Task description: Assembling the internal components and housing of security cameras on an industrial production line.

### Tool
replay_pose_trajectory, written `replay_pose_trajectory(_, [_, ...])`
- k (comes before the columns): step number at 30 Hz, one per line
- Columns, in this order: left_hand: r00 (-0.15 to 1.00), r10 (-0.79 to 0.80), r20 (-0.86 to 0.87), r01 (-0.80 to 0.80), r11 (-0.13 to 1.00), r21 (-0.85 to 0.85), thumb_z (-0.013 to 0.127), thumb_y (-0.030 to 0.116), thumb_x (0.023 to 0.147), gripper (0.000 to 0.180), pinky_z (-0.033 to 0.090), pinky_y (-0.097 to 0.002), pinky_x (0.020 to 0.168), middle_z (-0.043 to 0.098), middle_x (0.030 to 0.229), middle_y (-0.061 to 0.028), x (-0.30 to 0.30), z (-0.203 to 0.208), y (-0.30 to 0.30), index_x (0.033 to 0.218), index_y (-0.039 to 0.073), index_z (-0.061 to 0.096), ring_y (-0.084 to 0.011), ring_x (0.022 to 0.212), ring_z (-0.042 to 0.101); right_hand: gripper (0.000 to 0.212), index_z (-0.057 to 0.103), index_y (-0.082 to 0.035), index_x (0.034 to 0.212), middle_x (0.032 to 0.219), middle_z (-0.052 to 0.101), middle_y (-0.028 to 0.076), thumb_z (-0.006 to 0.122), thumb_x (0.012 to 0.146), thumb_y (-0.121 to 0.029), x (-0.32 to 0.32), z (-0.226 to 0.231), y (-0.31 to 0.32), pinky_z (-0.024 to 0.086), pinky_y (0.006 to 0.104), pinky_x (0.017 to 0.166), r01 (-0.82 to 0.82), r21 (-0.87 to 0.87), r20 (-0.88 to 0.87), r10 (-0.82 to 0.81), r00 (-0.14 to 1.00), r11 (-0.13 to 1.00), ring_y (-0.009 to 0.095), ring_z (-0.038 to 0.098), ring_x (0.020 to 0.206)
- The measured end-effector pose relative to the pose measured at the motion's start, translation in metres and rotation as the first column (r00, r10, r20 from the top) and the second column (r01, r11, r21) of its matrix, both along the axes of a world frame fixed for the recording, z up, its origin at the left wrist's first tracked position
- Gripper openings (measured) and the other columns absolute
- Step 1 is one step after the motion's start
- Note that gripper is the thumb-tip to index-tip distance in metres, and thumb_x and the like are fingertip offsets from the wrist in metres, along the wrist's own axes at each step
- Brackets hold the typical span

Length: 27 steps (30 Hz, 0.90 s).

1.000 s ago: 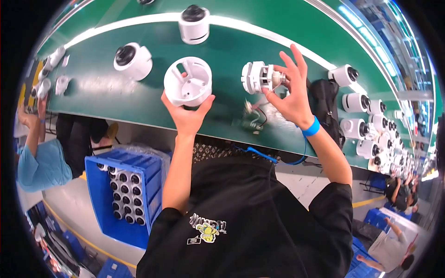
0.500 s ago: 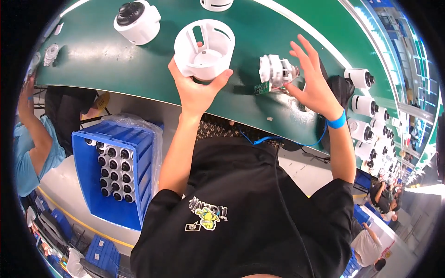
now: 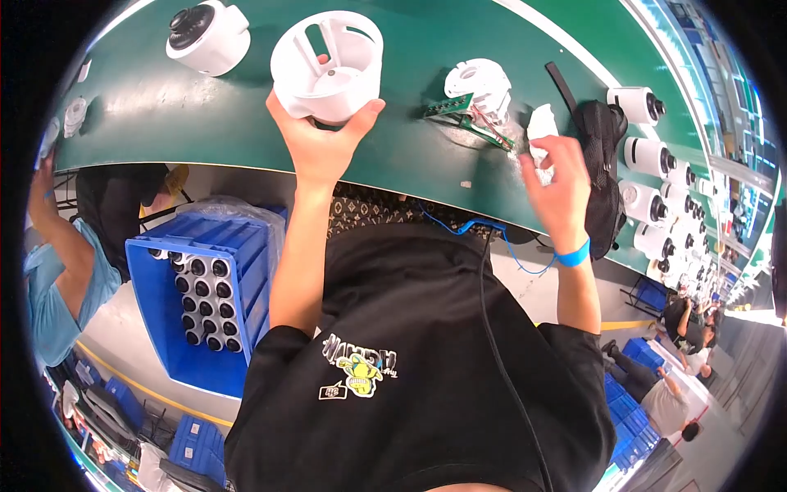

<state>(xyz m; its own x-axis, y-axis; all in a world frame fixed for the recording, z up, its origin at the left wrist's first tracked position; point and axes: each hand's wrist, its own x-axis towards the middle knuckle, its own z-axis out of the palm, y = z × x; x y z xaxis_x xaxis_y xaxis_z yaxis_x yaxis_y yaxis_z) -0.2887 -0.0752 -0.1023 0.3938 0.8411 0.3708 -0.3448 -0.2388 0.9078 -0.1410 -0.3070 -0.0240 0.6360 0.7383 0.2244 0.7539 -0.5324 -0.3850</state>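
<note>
My left hand (image 3: 316, 143) is wrapped around a white cup-shaped plastic housing (image 3: 310, 97), held above the bench with its hollow side showing; slots are cut in its wall. My right hand (image 3: 561, 184), slightly blurred, has its thumb and fingers curled around the lower end of a crumpled white cloth or tissue (image 3: 541, 123). Between the hands, a white plastic inner assembly (image 3: 482, 86) lies on the bench, with a green circuit board (image 3: 451, 107) and thin wires attached. Neither hand touches it.
A white camera unit with a black dome (image 3: 209, 41) stands far left on the green bench (image 3: 213, 123). A black pouch (image 3: 598, 148) lies beside several camera units (image 3: 635, 107) at right. A blue crate (image 3: 152, 312) of similar units is at lower left. A co-worker's arm (image 3: 70, 246) is at left.
My right hand has left the inner assembly and come back toward me, closing on the white cloth. The housing in my left hand has shifted slightly left and away in the picture.
</note>
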Motion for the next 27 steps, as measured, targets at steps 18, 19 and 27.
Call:
replay_pose_trajectory(18, [0.974, 0.002, -0.226, 0.026, 0.992, 0.122, 0.087, 0.008, 0.055, 0.102, 0.047, -0.0397, 0.094, 0.049, 0.125, -0.0194, -0.060, -0.005, -0.048, 0.135, -0.003, 0.025, -0.0277, 0.114, 0.052, 0.031, 0.065, -0.006, 0.093, 0.115, 0.054, 0.008, 0.077, 0.069, -0.020, -0.024, -0.018, -0.004, 0.050, 0.0350, 0.070, -0.102, -0.085, -0.030, 0.100, 0.995, 0.991, 0.024, 0.057, 0.083])
replay_pose_trajectory(19, [0.952, 0.058, -0.299, 0.027, 0.962, 0.272, 0.088, 0.011, 0.055, 0.102, 0.046, -0.0409, 0.095, 0.050, 0.126, -0.0197, -0.068, -0.009, -0.054, 0.135, -0.003, 0.027, -0.0288, 0.113, 0.053, 0.031, 0.065, -0.006, 0.093, 0.114, 0.054, 0.009, 0.078, 0.068, -0.017, -0.026, -0.017, 0.000, 0.049, 0.0349, 0.068, -0.111, 0.005, -0.007, 0.111, 0.994, 0.994, 0.024, 0.057, 0.082])
replay_pose_trajectory(27, [0.985, 0.121, -0.122, -0.077, 0.945, 0.319, 0.083, 0.010, 0.056, 0.068, 0.049, -0.0344, 0.086, 0.058, 0.116, -0.0197, -0.059, 0.004, -0.057, 0.116, -0.007, 0.053, -0.0252, 0.100, 0.062, 0.033, 0.065, -0.005, 0.096, 0.083, 0.056, 0.006, 0.071, 0.068, -0.021, -0.050, -0.007, 0.031, 0.045, 0.0314, 0.050, -0.437, -0.114, 0.291, 0.450, 0.844, 0.892, 0.019, 0.056, 0.066])
